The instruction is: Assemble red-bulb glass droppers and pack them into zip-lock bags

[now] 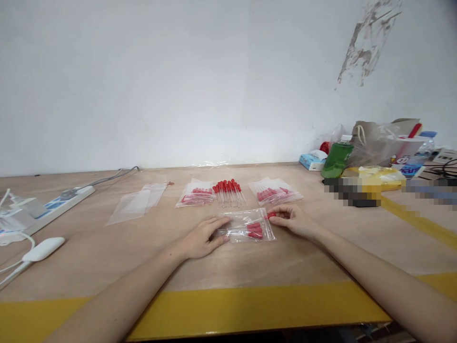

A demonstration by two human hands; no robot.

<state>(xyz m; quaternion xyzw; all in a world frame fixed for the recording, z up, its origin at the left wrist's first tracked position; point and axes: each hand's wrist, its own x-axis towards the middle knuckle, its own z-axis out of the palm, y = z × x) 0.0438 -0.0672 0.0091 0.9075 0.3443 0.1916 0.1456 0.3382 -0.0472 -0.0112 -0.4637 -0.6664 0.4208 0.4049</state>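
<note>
A clear zip bag lies flat in front of me, with several red-bulbed glass droppers inside. My left hand holds the bag's left end, thumb and fingers apart on either side of it and part of the bag hidden beneath. At the bag's right end, which has the zip strip, my right hand pinches the red bulb of a dropper; its glass stem points left into the bag. Behind the bag lies a row of loose droppers, between a left stack of filled bags and a right stack of filled bags.
Flat clear bags lie left on the wooden table. A white power strip with cables stands at far left. To the right are a green bottle, a tissue pack and plastic bags. Yellow tape lines the front edge.
</note>
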